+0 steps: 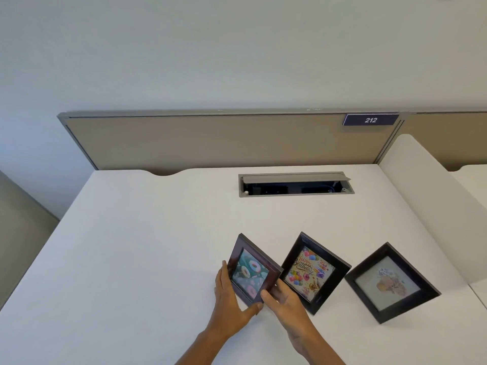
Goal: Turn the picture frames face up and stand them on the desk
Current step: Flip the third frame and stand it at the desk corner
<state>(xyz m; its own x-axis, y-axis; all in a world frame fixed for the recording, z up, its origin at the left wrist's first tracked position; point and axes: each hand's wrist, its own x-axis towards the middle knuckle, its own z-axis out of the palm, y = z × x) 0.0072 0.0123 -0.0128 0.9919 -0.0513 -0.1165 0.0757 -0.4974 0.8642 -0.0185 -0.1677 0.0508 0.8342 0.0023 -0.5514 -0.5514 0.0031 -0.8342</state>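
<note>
- Three square, dark, glossy frames stood in a row on the smooth white desk [131, 246] — the doughnut frame [253, 270] leftmost, the birthday frame [315, 272] just beside it, the pale-print frame [390, 283] apart.
- The left hand [228, 293] clasped the doughnut frame's left edge; the right hand [284, 301] pinched its lower corner.
- Behind lay an open grey cable hatch [295, 184] and a beige partition [210, 140] — labelled 212.
</note>
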